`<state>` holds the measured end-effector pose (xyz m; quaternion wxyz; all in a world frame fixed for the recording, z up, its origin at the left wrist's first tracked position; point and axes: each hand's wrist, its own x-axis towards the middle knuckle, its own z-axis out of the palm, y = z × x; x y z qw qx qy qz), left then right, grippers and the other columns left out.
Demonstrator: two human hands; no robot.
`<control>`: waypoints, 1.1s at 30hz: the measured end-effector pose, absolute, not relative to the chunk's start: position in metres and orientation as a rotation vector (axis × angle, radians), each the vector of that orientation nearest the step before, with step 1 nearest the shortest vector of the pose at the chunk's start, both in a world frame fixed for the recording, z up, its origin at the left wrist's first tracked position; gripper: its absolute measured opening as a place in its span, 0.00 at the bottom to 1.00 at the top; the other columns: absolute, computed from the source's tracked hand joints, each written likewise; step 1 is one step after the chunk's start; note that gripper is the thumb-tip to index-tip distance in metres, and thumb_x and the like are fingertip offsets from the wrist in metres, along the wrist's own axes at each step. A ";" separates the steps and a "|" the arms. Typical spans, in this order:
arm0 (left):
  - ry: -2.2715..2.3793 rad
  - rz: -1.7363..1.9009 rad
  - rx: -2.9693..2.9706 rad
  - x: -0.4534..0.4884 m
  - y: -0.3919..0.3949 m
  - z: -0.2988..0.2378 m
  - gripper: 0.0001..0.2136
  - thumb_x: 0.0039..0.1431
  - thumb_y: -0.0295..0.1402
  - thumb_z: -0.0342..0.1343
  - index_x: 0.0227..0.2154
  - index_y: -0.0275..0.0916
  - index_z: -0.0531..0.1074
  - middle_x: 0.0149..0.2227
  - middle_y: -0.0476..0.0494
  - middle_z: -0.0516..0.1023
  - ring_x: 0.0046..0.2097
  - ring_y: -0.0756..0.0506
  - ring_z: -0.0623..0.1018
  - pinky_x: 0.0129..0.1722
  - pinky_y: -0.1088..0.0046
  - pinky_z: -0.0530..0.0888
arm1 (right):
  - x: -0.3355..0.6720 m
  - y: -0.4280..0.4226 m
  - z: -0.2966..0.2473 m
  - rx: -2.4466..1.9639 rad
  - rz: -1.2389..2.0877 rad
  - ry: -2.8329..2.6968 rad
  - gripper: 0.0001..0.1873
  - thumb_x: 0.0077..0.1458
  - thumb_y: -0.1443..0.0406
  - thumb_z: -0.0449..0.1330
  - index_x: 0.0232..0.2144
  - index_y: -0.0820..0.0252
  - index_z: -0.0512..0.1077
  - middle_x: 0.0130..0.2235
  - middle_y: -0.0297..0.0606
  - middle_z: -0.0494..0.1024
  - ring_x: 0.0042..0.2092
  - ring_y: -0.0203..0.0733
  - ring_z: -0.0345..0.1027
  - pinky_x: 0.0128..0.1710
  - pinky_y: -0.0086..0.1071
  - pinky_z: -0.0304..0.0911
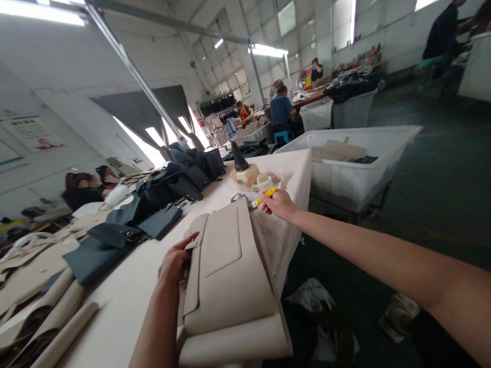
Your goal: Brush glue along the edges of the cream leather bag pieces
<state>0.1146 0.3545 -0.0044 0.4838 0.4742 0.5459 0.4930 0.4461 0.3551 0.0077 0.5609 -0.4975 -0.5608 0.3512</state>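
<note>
A beige handbag (226, 255) lies at the near end of the table, with a stitched pocket outline on its upper side. My left hand (177, 259) grips its left edge near the flap, one finger stretched over the top and the other fingers partly hidden. Beyond the bag's far right corner, my right hand (279, 205) is closed around a yellow-handled tool (269, 193). Its tip points left and is too small to make out. Just past that hand sit a white tape roll or ring-shaped cup (264, 181) and a yellowish block (245, 177) with a black cone (238, 156) on it.
Dark blue bags (176, 179) are piled along the table (123, 306), with beige pieces (34, 286) at the left. A white plastic bin (345, 174) holding beige and dark pieces stands beyond the right edge. People work farther back, one on a blue stool (284, 136).
</note>
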 end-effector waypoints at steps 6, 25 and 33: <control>1.341 1.179 1.125 0.113 0.358 -0.007 0.32 0.23 0.17 0.47 0.38 0.39 0.78 0.40 0.46 0.79 0.39 0.44 0.77 0.23 0.81 0.70 | 0.440 0.368 -0.017 -1.111 0.745 -1.385 0.07 0.54 0.65 0.54 0.28 0.61 0.70 0.19 0.29 0.70 0.19 0.31 0.65 0.19 0.22 0.61; 1.321 1.160 1.203 0.107 0.359 -0.012 0.34 0.24 0.19 0.47 0.42 0.39 0.77 0.37 0.44 0.80 0.32 0.43 0.78 0.23 0.75 0.71 | 0.448 0.297 0.016 -1.343 1.021 -1.382 0.13 0.52 0.70 0.52 0.18 0.62 0.67 0.13 0.30 0.69 0.13 0.31 0.60 0.10 0.22 0.58; 1.317 1.164 1.220 0.110 0.356 -0.010 0.33 0.24 0.19 0.47 0.41 0.39 0.78 0.39 0.45 0.80 0.38 0.42 0.78 0.27 0.75 0.73 | 0.454 0.254 0.026 -1.406 1.144 -1.346 0.11 0.51 0.72 0.52 0.20 0.64 0.70 0.12 0.30 0.69 0.12 0.31 0.59 0.09 0.20 0.56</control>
